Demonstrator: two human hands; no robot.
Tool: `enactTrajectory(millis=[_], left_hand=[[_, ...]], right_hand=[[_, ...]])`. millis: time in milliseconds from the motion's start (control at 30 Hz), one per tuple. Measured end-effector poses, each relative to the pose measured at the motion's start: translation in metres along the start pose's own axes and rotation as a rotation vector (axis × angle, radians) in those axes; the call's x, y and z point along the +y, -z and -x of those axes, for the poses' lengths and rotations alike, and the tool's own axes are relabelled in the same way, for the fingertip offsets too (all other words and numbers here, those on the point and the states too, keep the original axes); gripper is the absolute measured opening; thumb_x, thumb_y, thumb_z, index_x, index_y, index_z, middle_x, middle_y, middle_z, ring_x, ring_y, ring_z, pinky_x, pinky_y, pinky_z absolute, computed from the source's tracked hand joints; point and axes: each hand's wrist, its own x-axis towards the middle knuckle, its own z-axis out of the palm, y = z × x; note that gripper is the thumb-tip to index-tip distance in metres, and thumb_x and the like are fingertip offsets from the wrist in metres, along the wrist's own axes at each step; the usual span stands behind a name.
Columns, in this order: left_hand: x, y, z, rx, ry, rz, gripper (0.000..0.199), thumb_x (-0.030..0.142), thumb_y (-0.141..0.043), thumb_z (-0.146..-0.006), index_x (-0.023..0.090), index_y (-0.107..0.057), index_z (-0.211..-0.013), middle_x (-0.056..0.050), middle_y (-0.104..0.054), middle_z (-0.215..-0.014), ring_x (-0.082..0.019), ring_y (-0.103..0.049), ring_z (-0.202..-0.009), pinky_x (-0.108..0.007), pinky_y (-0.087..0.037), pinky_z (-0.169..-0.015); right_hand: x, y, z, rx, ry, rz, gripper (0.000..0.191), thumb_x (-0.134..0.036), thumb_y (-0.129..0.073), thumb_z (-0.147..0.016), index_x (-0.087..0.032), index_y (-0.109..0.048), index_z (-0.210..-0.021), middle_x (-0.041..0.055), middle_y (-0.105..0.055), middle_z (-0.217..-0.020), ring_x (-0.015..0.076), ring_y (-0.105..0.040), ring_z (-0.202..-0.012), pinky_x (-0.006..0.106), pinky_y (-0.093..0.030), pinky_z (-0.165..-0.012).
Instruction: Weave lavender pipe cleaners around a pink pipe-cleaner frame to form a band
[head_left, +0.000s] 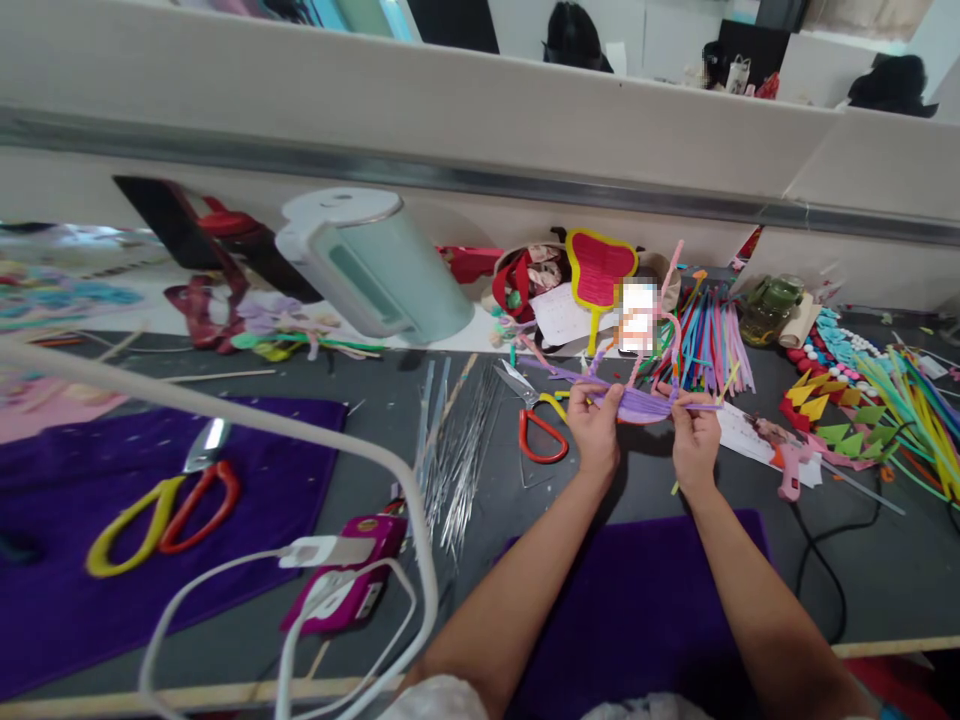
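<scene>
Between my two hands is a purple bundle of pipe cleaners [643,402], held level above the dark table. My left hand [598,425] pinches its left end, thumb on top. At the right end, my right hand [695,435] is closed with the thumb against the bundle. Pink pipe cleaners [670,290] rise from the bundle. Scissors with red and yellow handles [541,436] lie just left of my left hand, partly hidden by it. A purple cloth [637,600] lies under my forearms. Beyond my hands is a fan of many-coloured pipe cleaners [709,340].
Left of my arms lie thin wires [461,480], a magenta device [356,575] with white cables and a second pair of scissors [176,500]. A mint kettle [405,270] stands by the partition. A pink glue gun [791,470] with a black cord lies right.
</scene>
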Motion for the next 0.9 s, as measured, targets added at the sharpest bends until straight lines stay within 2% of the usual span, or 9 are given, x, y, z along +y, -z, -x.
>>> enactTrajectory(millis=[100, 167, 267, 333, 433, 533, 633, 800, 900], left_hand=[[0.003, -0.002, -0.004, 0.032, 0.105, 0.192, 0.053, 0.035, -0.079, -0.065, 0.023, -0.049, -0.107, -0.005, -0.06, -0.11, -0.014, -0.061, -0.092, -0.027, -0.049, -0.081], [0.005, -0.002, -0.007, -0.05, 0.255, 0.311, 0.062, 0.033, -0.081, -0.062, 0.024, -0.048, -0.113, -0.006, -0.062, -0.113, -0.014, -0.063, -0.089, -0.028, -0.051, -0.08], [0.005, 0.002, -0.012, -0.229, 0.511, 0.44, 0.052, 0.032, -0.082, -0.06, 0.02, -0.058, -0.104, -0.007, -0.067, -0.101, -0.015, -0.065, -0.082, -0.029, -0.053, -0.077], [0.005, 0.005, -0.015, -0.327, 0.636, 0.469, 0.041, 0.031, -0.082, -0.06, 0.017, -0.064, -0.094, -0.007, -0.07, -0.091, -0.016, -0.066, -0.077, -0.028, -0.053, -0.073], [0.006, 0.007, -0.014, -0.385, 0.747, 0.463, 0.034, 0.027, -0.084, -0.058, 0.015, -0.068, -0.085, -0.005, -0.07, -0.079, -0.015, -0.065, -0.066, -0.027, -0.053, -0.064], [0.008, 0.005, -0.011, -0.323, 0.747, 0.468, 0.034, 0.022, -0.086, -0.052, 0.014, -0.068, -0.079, -0.002, -0.07, -0.071, -0.013, -0.063, -0.06, -0.026, -0.052, -0.061], [0.008, 0.001, -0.008, -0.236, 0.67, 0.459, 0.033, 0.022, -0.087, -0.049, 0.013, -0.068, -0.075, -0.002, -0.069, -0.067, -0.012, -0.063, -0.059, -0.025, -0.052, -0.062], [0.006, -0.004, 0.0, -0.121, 0.471, 0.3, 0.029, 0.026, -0.085, -0.052, 0.013, -0.068, -0.072, -0.001, -0.068, -0.065, -0.013, -0.063, -0.06, -0.027, -0.051, -0.067], [0.01, -0.006, 0.009, -0.147, 0.366, 0.182, 0.023, 0.028, -0.082, -0.057, 0.014, -0.07, -0.07, -0.002, -0.068, -0.066, -0.014, -0.062, -0.06, -0.028, -0.051, -0.066]], right_hand=[[-0.002, 0.002, -0.001, -0.016, 0.044, 0.034, 0.015, -0.035, -0.053, -0.088, -0.023, -0.046, -0.085, 0.0092, -0.069, -0.103, 0.0214, -0.07, -0.093, 0.04, -0.053, -0.085], [-0.003, 0.003, -0.002, -0.021, 0.075, 0.043, 0.013, -0.033, -0.054, -0.088, -0.023, -0.047, -0.084, 0.0087, -0.069, -0.102, 0.0212, -0.07, -0.09, 0.041, -0.053, -0.085], [-0.003, 0.007, -0.003, -0.016, 0.091, 0.075, 0.012, -0.033, -0.054, -0.088, -0.023, -0.048, -0.084, 0.0082, -0.069, -0.1, 0.0211, -0.07, -0.087, 0.041, -0.053, -0.084], [-0.004, 0.01, -0.006, 0.0, 0.088, 0.1, 0.013, -0.034, -0.054, -0.088, -0.023, -0.048, -0.085, 0.0078, -0.069, -0.097, 0.0213, -0.07, -0.086, 0.042, -0.053, -0.085], [-0.005, 0.015, -0.009, 0.026, 0.074, 0.099, 0.015, -0.036, -0.054, -0.087, -0.023, -0.047, -0.085, 0.0081, -0.069, -0.096, 0.0215, -0.07, -0.085, 0.042, -0.053, -0.085], [-0.001, 0.017, -0.012, 0.042, 0.048, 0.051, 0.016, -0.036, -0.056, -0.086, -0.023, -0.047, -0.085, 0.0083, -0.069, -0.096, 0.0213, -0.069, -0.085, 0.041, -0.052, -0.084], [0.005, 0.017, -0.013, 0.086, 0.051, 0.047, 0.016, -0.036, -0.058, -0.085, -0.021, -0.052, -0.087, 0.0088, -0.066, -0.099, 0.0208, -0.066, -0.091, 0.041, -0.05, -0.086], [0.008, 0.021, -0.014, 0.17, 0.149, 0.287, 0.019, -0.037, -0.064, -0.081, -0.019, -0.066, -0.088, 0.0093, -0.061, -0.108, 0.0219, -0.055, -0.108, 0.04, -0.044, -0.094], [0.004, 0.022, -0.013, 0.145, 0.151, 0.343, 0.021, -0.036, -0.065, -0.08, -0.02, -0.069, -0.093, 0.0064, -0.064, -0.099, 0.0211, -0.057, -0.1, 0.04, -0.044, -0.092]])
